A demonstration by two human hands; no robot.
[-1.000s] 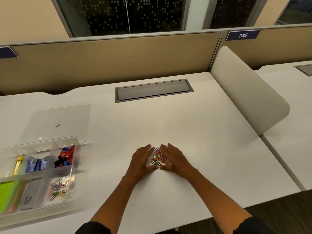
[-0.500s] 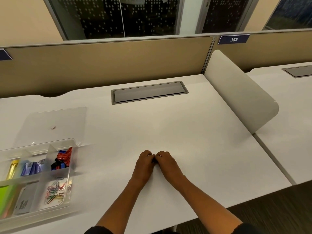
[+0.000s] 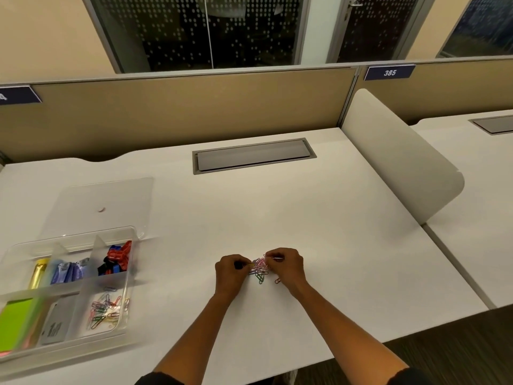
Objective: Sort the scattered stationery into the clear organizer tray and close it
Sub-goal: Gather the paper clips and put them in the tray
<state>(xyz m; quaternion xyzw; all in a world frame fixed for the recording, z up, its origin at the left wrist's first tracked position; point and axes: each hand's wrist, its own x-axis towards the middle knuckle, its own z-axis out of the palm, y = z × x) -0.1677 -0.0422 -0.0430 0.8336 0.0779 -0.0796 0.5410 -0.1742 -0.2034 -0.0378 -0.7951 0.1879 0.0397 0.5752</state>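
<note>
both hands have lifted slightly; left hand [image 3: 231, 272] and right hand [image 3: 286, 266] fingers pinch the paperclips [image 3: 259, 269]. loose ones could drop onto the desk [image 3: 277, 218] before reaching the tray [image 3: 130, 301].

Two hands [image 3: 231, 272] [image 3: 287, 265], one organizer tray [image 3: 130, 315], one lid [image 3: 111, 201], two paperclip heaps [image 3: 259, 269] [image 3: 104, 309].
</note>
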